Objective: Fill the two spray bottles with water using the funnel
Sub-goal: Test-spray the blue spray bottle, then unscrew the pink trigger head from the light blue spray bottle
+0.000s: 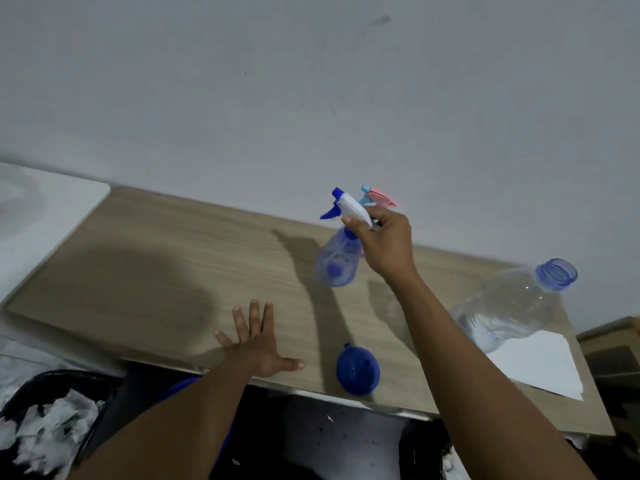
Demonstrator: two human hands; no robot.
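The right hand grips the blue sprayer at its neck, tilted above the table, while the left hand lies flat, fingers spread, at nine o'clock of the funnel.

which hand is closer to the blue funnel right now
Left. The left hand lies flat on the table beside the blue funnel; the right hand is farther back, gripping the blue spray bottle.
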